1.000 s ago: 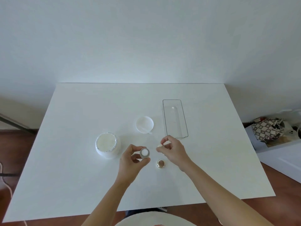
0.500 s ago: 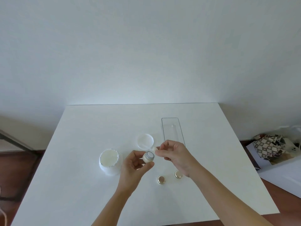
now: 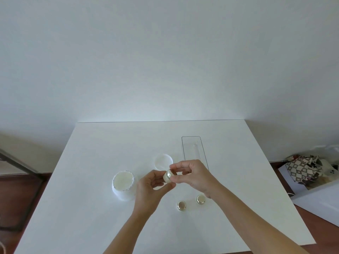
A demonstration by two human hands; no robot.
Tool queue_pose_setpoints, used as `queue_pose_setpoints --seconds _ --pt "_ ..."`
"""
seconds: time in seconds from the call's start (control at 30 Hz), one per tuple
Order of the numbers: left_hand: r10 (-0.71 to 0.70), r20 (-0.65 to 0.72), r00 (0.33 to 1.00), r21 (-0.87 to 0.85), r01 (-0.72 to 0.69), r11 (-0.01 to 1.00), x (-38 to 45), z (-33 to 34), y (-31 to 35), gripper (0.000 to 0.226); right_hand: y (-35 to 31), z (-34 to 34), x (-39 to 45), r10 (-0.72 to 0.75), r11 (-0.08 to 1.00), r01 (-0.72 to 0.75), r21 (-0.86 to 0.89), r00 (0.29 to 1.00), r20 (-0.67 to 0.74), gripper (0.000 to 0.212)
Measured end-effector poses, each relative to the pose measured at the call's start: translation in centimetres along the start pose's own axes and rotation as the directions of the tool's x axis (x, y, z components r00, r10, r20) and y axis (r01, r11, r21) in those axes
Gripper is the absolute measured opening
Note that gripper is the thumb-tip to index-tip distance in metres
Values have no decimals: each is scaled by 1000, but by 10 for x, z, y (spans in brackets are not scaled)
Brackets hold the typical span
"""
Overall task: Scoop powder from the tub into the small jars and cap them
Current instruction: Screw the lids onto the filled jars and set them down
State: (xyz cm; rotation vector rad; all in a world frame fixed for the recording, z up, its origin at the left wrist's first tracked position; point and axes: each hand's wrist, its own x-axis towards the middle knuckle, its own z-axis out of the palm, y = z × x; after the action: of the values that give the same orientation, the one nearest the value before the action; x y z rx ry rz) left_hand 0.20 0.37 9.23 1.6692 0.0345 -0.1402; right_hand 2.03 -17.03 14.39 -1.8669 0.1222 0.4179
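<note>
My left hand [image 3: 149, 187] holds a small cream jar [image 3: 167, 177] tilted above the table. My right hand [image 3: 192, 175] pinches the cap [image 3: 171, 172] sitting on the jar's mouth. The open white powder tub [image 3: 123, 186] stands to the left of my hands, and its white lid [image 3: 163, 160] lies behind them. Two more small capped jars [image 3: 181, 205] [image 3: 200, 199] stand on the table below my right wrist.
A clear rectangular tray [image 3: 192, 149] lies on the white table [image 3: 91, 208] behind my right hand. A patterned bag [image 3: 302, 170] sits on the floor at the right, beside a white board. The table's front and right edges are close.
The camera tilted up, so the table sits lower in view. My hands came together; my right hand brought the cap onto the jar held in my left hand.
</note>
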Motion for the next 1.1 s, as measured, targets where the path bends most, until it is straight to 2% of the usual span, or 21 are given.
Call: queue_pose_setpoints --seconds 0.13,0.3,0.5,0.6,0.63,0.73,0.77,0.8,0.87,0.97,1.07,1.1 --pt "3 -5 1000 17 -3 1000 1 1 1 31 0 1 1 -48 995 42 -96 997 -64 26" --pt "-2 5 1000 22 2 1000 0 1 1 30 0 2 3 -85 941 41 -336 989 -118 47" --pt "-11 5 1000 29 11 1000 0 0 0 33 2 -10 -1 -130 930 142 -338 990 58 30" --pt "3 18 1000 40 -3 999 0 3 1 32 3 -8 1 -169 917 165 -363 985 20 11" --pt "7 25 1000 47 -8 999 0 3 1 32 3 -7 2 -164 912 150 -382 987 -2 14" --pt "8 42 999 57 -10 998 0 5 0 32 6 -5 6 -140 878 103 -467 989 -44 47" --pt "6 41 999 53 -8 999 1 5 0 32 6 -5 6 -149 864 109 -492 988 -44 51" --pt "3 37 999 48 -5 999 1 5 0 32 5 -6 6 -159 856 118 -503 987 -38 50" --pt "-7 28 1000 38 6 999 3 5 1 33 4 -11 4 -166 865 150 -478 986 8 33" --pt "-7 35 999 37 6 999 5 5 0 32 3 -15 3 -167 883 196 -426 980 104 34" --pt "-2 41 999 45 0 999 6 6 -1 32 4 -10 5 -178 888 176 -425 983 37 19" --pt "-2 43 999 50 0 999 5 7 -1 32 4 -8 6 -162 884 148 -443 987 6 27"
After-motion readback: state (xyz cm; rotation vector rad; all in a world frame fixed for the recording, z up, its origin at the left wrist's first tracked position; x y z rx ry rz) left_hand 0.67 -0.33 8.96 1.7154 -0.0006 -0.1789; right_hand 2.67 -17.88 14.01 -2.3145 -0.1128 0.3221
